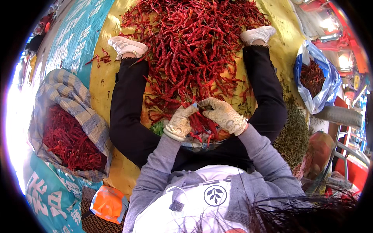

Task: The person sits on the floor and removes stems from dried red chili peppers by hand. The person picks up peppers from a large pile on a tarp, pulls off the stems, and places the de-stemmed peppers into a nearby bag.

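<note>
I sit with legs spread around a large heap of wrinkled dried red chili peppers. My left hand, in a patterned cream glove, closes on a few chilies whose pale stems stick out past the fingers; a bit of blue shows at its thumb tip. Close beside it my right hand, gloved alike, pinches a thin chili stem between thumb and forefinger. Below both hands, more loose chilies lie in my lap area, partly hidden by the gloves.
At left an open checked woven sack holds red chilies. A blue-and-white plastic bag at right contains darker chilies. A pile of stems lies beside my right leg. An orange package sits lower left. Under everything spreads a yellow sheet.
</note>
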Available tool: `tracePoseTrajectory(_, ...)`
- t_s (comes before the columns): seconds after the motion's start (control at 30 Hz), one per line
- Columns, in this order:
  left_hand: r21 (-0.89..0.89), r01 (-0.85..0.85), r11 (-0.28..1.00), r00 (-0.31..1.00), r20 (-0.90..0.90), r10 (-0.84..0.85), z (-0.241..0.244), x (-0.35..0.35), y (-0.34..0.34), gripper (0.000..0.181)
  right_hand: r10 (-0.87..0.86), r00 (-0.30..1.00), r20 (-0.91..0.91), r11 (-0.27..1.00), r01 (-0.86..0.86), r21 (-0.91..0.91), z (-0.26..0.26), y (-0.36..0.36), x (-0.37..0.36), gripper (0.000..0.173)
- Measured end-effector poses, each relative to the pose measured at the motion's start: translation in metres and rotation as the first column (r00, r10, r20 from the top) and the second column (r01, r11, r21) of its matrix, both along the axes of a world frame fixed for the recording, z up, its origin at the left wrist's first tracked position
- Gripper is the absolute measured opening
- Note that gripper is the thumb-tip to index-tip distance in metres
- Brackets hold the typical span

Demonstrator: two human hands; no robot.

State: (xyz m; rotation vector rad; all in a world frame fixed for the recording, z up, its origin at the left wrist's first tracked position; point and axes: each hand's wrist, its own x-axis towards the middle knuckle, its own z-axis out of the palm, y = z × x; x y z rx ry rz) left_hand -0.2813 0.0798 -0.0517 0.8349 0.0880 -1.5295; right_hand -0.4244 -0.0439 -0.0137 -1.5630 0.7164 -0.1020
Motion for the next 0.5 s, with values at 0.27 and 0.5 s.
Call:
tracePoseTrajectory(0.27, -0.324, -0.216, 0.921, 0.945, -0.307, 0.114, 0.01, 0.003, 0.001, 0.026, -0.129, 0.975, -0.182, 0.991, 0.135, 0.021, 0.04, -0.017, -0.017, 0.016)
tracePoseTrajectory(0.5, -0.425, -0.327, 0.844, 0.9, -0.412, 0.141, 0.018, -0.001, -0.003, 0.03, -0.126, 0.979, -0.157, 0.979, 0.148, 0.14, 0.034, 0.002, -0.021, 0.013)
